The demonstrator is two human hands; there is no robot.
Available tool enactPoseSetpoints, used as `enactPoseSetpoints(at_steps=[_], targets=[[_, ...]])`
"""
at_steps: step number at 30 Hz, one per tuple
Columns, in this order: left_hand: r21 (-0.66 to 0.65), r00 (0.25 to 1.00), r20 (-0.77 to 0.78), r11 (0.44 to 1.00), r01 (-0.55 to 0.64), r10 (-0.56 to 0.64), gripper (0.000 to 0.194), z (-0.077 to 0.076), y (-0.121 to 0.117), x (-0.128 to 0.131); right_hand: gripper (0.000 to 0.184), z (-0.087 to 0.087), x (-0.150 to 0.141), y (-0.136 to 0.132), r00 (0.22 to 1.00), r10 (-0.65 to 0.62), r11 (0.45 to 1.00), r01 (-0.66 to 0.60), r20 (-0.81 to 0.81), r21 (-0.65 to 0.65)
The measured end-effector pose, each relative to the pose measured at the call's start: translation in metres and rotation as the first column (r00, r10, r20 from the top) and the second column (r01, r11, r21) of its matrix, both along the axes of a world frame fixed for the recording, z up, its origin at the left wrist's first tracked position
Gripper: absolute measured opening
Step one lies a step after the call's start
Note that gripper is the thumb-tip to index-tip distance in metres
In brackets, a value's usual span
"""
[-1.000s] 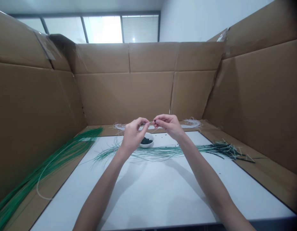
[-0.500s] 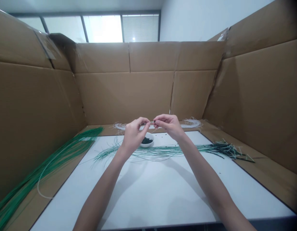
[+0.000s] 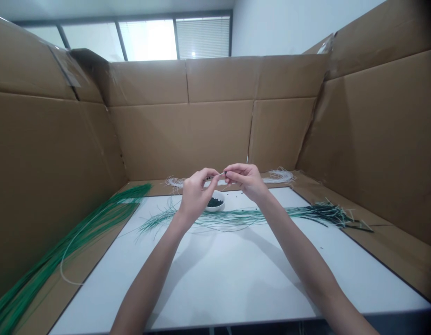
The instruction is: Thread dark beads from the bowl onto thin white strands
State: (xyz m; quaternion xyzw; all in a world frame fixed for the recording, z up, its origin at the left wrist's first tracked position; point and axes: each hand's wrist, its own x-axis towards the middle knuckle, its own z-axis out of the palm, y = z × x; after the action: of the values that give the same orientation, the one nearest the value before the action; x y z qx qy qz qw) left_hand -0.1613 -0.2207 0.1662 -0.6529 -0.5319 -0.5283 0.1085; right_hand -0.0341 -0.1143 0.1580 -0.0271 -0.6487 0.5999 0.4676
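Note:
My left hand [image 3: 198, 190] is closed in a pinch on a thin pale strand [image 3: 221, 174] that reaches toward the other hand. My right hand [image 3: 246, 180] pinches a small dark bead [image 3: 226, 173] at the strand's end. Whether the strand passes through the bead is too small to tell. Both hands are raised above the table, fingertips almost meeting. Below them stands a white bowl [image 3: 220, 197] partly filled with small dark beads [image 3: 215, 202], its left side hidden by my left hand.
A bundle of green strands [image 3: 232, 217] with dark ends [image 3: 328, 215] crosses the white tabletop [image 3: 215, 274]. More green strands [image 3: 96, 223] lie at the left edge. White strands [image 3: 280, 176] are coiled at the back. Tall cardboard walls [image 3: 215, 135] enclose three sides.
The view has shifted slightly. My fingertips are still close together, with a little more of the pale strand showing between them.

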Motion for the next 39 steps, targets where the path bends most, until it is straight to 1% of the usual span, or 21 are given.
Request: enactPoseSetpoints(at_steps=[3,11,19,25,30,36,39], targets=[[0.032,0.999,-0.019,0.999,-0.028,0.029,0.012,-0.001,0.0005,0.0009,0.014,-0.0015,-0.0011,-0.0008,1.0,0.022,0.999,-0.021,0.009,-0.033],[0.082,0.995,-0.076,0.995,-0.051,0.057,0.011,-0.0019,0.0006,0.0015,0.014,-0.0026,-0.0024,-0.0006,1.0,0.004,1.0,-0.004,0.014,-0.019],[0.096,0.992,-0.109,0.994,-0.06,0.071,0.009,-0.0012,0.0004,0.0007,0.014,-0.002,-0.0032,-0.0016,1.0,0.0,0.999,0.0,-0.008,-0.034],[0.103,0.987,-0.141,0.993,-0.061,0.075,0.009,-0.0015,0.0006,0.0,0.013,-0.0015,-0.003,-0.0021,0.999,-0.035,0.999,0.035,-0.018,-0.022],[0.109,0.985,-0.154,0.992,-0.059,0.076,0.01,-0.0022,0.0013,-0.0002,0.012,-0.0032,-0.0028,0.001,0.998,-0.055,0.998,0.055,-0.017,0.026],[0.115,0.981,-0.175,0.992,-0.059,0.079,0.011,-0.0035,0.0011,-0.0008,0.013,-0.0029,-0.0013,0.0019,0.985,-0.169,0.973,0.164,0.02,0.162],[0.118,0.98,-0.183,0.991,-0.055,0.077,0.01,-0.0031,0.0006,-0.0009,0.013,-0.0025,-0.0014,0.0003,0.984,-0.177,0.966,0.169,0.026,0.194]])
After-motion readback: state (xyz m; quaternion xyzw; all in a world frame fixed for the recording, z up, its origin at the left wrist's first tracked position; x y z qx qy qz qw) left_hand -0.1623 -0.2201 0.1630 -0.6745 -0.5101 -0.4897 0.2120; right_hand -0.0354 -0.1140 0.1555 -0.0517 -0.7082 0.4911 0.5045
